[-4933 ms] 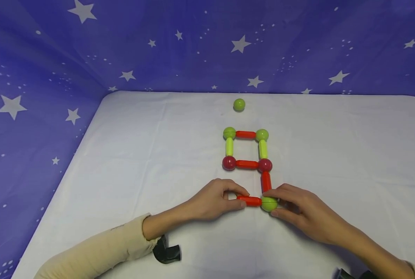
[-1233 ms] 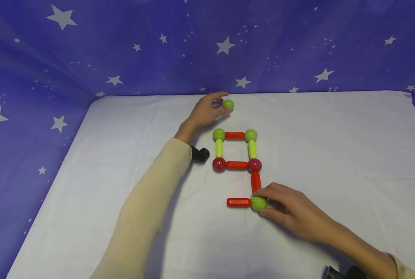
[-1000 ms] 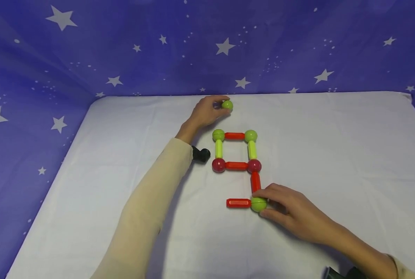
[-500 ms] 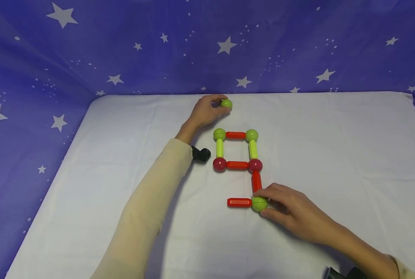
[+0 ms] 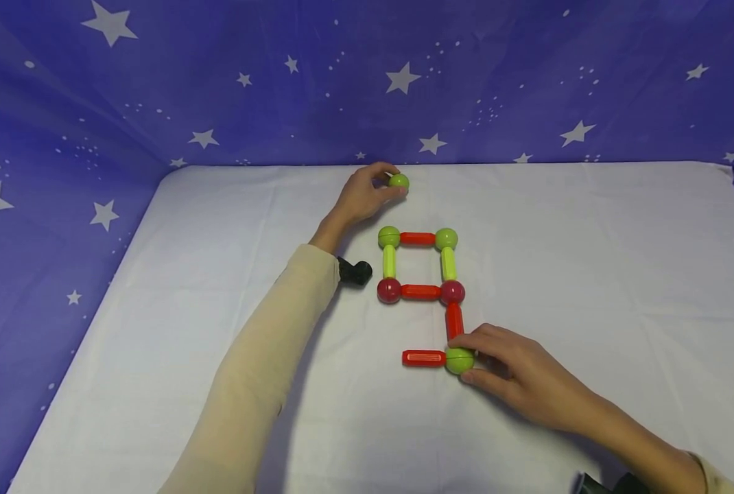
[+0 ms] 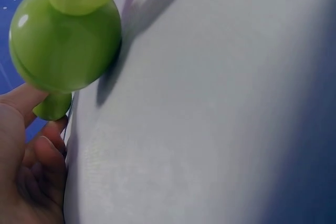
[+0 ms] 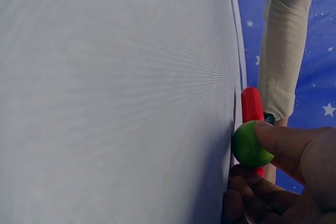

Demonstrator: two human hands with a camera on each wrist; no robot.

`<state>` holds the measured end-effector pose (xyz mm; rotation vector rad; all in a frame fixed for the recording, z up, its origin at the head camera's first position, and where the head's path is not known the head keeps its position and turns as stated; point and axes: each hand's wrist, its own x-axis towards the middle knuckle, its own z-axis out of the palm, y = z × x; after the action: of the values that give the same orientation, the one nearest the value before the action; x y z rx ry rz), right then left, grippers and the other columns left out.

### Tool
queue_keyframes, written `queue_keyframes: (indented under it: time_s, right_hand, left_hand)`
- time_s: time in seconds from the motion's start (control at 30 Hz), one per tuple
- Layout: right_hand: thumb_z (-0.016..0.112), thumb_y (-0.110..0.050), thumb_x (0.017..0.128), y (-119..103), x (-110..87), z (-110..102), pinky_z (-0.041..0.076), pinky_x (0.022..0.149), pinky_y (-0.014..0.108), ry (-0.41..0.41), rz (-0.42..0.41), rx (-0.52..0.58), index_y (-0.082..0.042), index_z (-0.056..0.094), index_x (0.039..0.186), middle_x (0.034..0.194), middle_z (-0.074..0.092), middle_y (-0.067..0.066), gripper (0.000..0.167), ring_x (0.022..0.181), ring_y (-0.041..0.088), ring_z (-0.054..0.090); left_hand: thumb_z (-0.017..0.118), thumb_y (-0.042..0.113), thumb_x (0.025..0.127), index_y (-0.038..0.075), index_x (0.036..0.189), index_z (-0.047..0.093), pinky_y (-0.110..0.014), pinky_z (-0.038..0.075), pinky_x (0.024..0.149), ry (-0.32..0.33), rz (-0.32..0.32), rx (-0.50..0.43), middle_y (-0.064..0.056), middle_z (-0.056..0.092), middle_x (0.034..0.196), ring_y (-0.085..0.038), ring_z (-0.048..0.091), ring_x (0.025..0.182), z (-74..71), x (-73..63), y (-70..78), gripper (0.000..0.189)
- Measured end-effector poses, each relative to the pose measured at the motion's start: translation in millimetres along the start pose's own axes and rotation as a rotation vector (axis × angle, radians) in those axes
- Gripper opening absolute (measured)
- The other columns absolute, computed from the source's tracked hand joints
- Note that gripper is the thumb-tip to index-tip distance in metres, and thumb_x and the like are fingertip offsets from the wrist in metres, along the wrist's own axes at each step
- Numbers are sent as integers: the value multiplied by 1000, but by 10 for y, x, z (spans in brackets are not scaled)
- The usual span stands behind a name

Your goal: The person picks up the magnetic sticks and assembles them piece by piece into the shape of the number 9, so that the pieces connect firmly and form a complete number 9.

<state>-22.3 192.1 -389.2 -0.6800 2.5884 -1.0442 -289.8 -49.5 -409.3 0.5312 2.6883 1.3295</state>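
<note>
At the far side of the table, my left hand [image 5: 362, 195] pinches a loose green ball [image 5: 398, 181] between thumb and fingers. The left wrist view shows that ball [image 6: 54, 107] partly hidden behind a nearer green ball [image 6: 65, 40]. My right hand [image 5: 521, 374] grips the near green ball [image 5: 459, 360] of a magnetic stick-and-ball figure; its thumb shows on the ball [image 7: 251, 145] in the right wrist view. From this ball a red stick [image 5: 424, 358] points left with its other end free. Another red stick [image 5: 455, 321] runs up to a dark red ball [image 5: 452, 292].
The figure's upper part is a square: green balls [image 5: 446, 239] at the far corners, dark red balls [image 5: 388, 290] at the near ones, yellow-green sticks [image 5: 448, 264] at the sides. A white cloth [image 5: 589, 274] covers the table. A blue starry sheet [image 5: 317, 103] hangs behind.
My left hand has left the free red stick and reached to the far green ball, taken it between its fingers and shifted it slightly left. My right hand keeps its grip on the near ball.
</note>
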Motion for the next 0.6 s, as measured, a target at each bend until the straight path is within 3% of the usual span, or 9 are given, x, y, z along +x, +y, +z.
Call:
queue_keyframes:
  time_s: [0.27, 0.4, 0.6]
  right_hand:
    - [75, -20, 89, 4, 3, 14, 47, 72, 26, 17, -25, -4, -26, 65, 124, 101, 58, -18, 37, 86, 6, 53]
    - [76, -18, 88, 1, 0, 14, 47, 71, 26, 34, -35, -20, -28, 65, 123, 100, 58, -19, 37, 85, 5, 52]
    - [76, -19, 89, 2, 9, 23, 47, 72, 26, 38, -44, -24, -29, 64, 122, 101, 58, -19, 36, 86, 5, 53]
  left_hand:
    - [72, 19, 92, 5, 135, 57, -30, 43, 95, 51, 29, -177, -11, 60, 122, -22, 54, 117, -50, -60, -53, 48]
    - [70, 17, 92, 4, 134, 59, -30, 49, 84, 55, 27, -254, -12, 60, 122, -23, 55, 114, -86, -100, -55, 45]
    - [67, 25, 96, 10, 134, 58, -27, 45, 57, 32, -29, -343, -9, 61, 120, -21, 57, 81, -181, -277, -41, 42]
